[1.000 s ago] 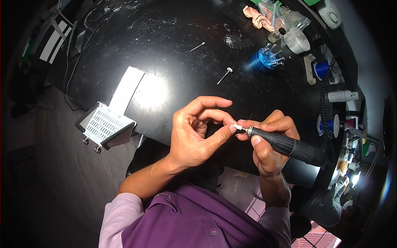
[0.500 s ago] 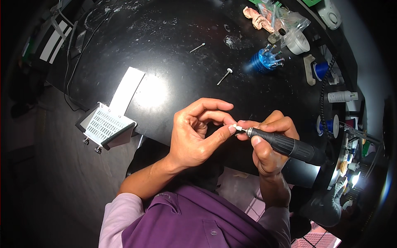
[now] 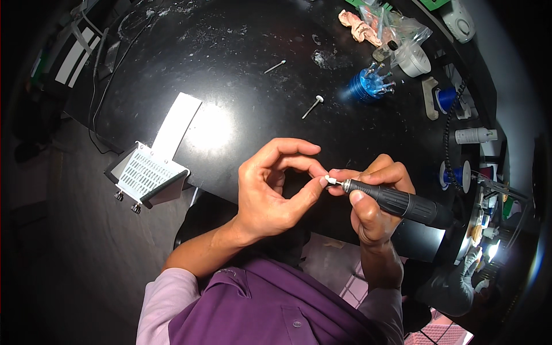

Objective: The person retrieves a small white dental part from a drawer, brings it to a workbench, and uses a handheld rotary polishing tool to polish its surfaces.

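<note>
My right hand (image 3: 374, 215) is wrapped around a black rotary handpiece (image 3: 402, 204), held with its tip toward the left. From its metal collar sticks a white grinding bit (image 3: 333, 181). Between thumb and index fingertip, my left hand (image 3: 264, 198) pinches a tiny white piece (image 3: 326, 177), perhaps a dental crown; the fingertips cover most of it. Bit and piece meet or almost meet; I cannot tell whether they touch. The other left fingers are curled loosely above. Two more shanked bits lie on the black table, one with a white disc head (image 3: 319, 99), one with a slim tip (image 3: 282, 62).
A blue bur holder (image 3: 368, 86) with several bits stands at the far right. Behind it are a white tub (image 3: 415, 62), plastic bags and pinkish crumpled material (image 3: 359, 27). A vented metal box (image 3: 150, 172) sits at the left table edge. A coiled cord (image 3: 449, 138) runs along the right.
My left hand has shifted very slightly, and the small white piece looks turned a little at the bit. The handpiece stays almost in the same place.
</note>
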`<state>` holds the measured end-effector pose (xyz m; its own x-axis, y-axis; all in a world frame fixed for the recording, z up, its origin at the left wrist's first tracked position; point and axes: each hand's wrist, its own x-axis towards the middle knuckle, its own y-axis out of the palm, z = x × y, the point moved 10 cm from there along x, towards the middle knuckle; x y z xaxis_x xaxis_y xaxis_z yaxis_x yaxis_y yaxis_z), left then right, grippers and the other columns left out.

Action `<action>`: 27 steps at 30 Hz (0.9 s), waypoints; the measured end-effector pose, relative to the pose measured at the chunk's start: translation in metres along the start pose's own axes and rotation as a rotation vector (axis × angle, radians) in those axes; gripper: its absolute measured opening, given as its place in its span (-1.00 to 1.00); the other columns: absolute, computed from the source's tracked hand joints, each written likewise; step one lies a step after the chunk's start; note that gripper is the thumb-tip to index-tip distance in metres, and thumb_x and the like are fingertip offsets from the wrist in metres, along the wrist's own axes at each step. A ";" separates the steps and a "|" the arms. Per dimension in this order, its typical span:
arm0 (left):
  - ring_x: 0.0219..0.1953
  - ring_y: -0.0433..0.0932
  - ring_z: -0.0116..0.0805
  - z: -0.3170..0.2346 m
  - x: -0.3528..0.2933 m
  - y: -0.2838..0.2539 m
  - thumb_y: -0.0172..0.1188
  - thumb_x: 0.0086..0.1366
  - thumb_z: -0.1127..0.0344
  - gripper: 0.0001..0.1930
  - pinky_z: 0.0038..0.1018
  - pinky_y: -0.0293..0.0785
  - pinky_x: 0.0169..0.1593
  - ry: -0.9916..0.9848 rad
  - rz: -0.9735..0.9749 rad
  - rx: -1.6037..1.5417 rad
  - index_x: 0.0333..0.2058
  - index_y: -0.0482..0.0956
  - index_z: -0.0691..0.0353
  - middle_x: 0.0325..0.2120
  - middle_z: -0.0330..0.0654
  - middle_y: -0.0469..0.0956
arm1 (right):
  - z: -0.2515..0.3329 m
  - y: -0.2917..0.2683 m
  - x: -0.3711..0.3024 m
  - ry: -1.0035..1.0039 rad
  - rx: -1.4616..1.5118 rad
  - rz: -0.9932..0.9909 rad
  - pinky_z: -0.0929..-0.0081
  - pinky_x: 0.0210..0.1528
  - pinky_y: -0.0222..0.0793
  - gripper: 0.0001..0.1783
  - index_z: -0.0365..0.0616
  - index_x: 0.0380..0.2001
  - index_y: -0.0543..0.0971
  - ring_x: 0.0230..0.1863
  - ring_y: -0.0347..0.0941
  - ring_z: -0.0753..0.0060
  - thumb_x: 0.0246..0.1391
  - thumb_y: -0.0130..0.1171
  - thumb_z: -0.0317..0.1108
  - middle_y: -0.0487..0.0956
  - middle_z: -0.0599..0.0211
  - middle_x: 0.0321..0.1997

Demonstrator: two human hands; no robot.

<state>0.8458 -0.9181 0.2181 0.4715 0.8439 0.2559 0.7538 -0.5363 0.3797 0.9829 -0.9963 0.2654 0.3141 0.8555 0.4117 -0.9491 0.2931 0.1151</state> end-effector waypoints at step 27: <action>-0.34 0.69 -0.39 -0.028 -0.006 0.002 0.39 -0.05 0.67 -0.59 -0.56 0.55 -0.22 0.301 -0.003 0.380 -0.17 0.52 0.45 -0.37 -0.08 0.63 | -0.004 0.001 0.001 0.069 0.055 -0.006 0.30 -0.22 0.75 -0.78 -0.36 -0.28 0.35 -0.23 0.68 -0.08 0.00 0.13 -0.64 0.39 0.18 -0.40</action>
<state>0.8318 -0.9241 0.2418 0.3580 0.7738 0.5226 0.8952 -0.4436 0.0435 0.9822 -0.9935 0.2618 0.3192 0.8816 0.3477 -0.9463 0.2766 0.1673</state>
